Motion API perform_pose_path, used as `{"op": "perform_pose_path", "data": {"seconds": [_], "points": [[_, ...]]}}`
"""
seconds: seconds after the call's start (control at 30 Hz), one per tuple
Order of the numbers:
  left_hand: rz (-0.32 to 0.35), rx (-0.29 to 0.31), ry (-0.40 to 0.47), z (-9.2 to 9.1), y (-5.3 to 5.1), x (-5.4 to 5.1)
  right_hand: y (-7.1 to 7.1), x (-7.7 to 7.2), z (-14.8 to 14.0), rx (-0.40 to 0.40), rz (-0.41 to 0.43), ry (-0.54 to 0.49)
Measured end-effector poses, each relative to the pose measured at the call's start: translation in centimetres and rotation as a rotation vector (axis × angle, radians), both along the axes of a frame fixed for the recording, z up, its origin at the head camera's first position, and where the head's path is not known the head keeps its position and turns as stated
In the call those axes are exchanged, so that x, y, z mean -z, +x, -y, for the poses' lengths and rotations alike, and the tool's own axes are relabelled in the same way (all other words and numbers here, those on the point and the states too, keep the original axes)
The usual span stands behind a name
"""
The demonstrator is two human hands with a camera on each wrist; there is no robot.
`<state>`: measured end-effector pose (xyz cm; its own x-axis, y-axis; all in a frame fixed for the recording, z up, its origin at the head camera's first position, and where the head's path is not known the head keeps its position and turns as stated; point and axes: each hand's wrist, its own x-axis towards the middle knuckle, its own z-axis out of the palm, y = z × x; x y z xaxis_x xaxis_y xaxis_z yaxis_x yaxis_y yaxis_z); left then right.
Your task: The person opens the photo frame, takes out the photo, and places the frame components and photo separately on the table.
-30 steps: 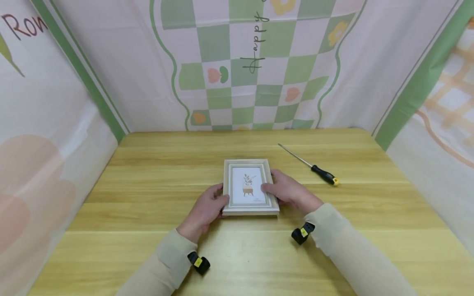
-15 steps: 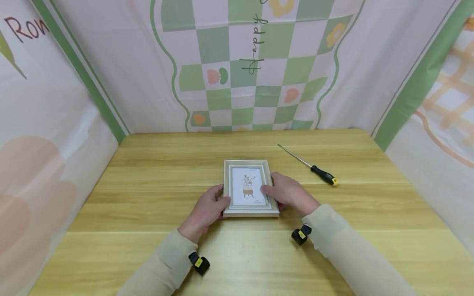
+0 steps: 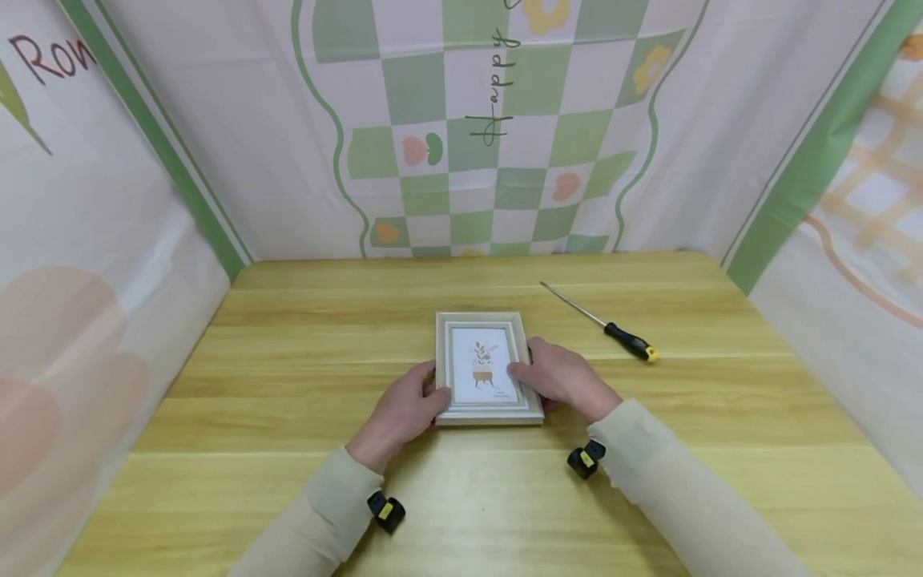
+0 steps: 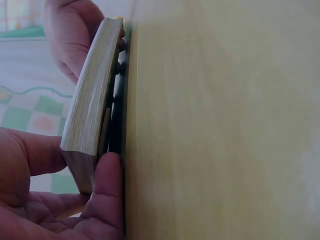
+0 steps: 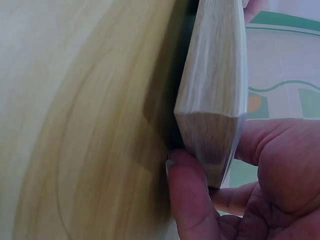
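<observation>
A pale picture frame (image 3: 479, 361) with a potted-plant print faces up in the middle of the wooden table, held from both sides. My left hand (image 3: 400, 409) grips its left edge, thumb on the front border. On the opposite side, my right hand (image 3: 566, 373) grips the right edge, with the thumb reaching over onto the picture. Fingers curl under the frame's side (image 4: 87, 105) in the left wrist view, and a dark gap shows between it and the tabletop. The right wrist view shows the wood-grained edge (image 5: 215, 65) with fingertips (image 5: 187, 175) beneath.
A screwdriver (image 3: 630, 340) with a black and yellow handle lies behind and to the right of the frame, its shaft pointing back-left. Printed fabric (image 3: 418, 88) hangs along the table's back edge, and more fabric stands at both sides.
My left thumb has slid slightly inward onto the frame's border. Otherwise the hands and the frame are nearly where they were, and the screwdriver has stayed put.
</observation>
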<state>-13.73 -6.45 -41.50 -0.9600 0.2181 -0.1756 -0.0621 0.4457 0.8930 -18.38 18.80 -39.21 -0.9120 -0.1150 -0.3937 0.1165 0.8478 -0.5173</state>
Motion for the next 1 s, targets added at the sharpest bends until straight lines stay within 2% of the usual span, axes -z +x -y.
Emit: {"op": "perform_pose_path", "data": {"seconds": [0.23, 0.37, 0.67, 1.0], "points": [[-0.097, 0.029, -0.158, -0.06, -0.14, -0.06, -0.02, 0.05, 0.04, -0.005, -0.006, 0.032], [-0.136, 0.05, -0.199, -0.09, -0.13, -0.15, -0.02, 0.04, 0.04, -0.017, -0.015, 0.055], [-0.126, 0.062, -0.191, 0.0, -0.11, -0.33, -0.09, 0.11, -0.05, -0.021, -0.021, 0.059], [-0.071, 0.061, -0.132, 0.08, -0.15, -0.18, -0.11, 0.09, -0.28, -0.029, -0.026, 0.043]]}}
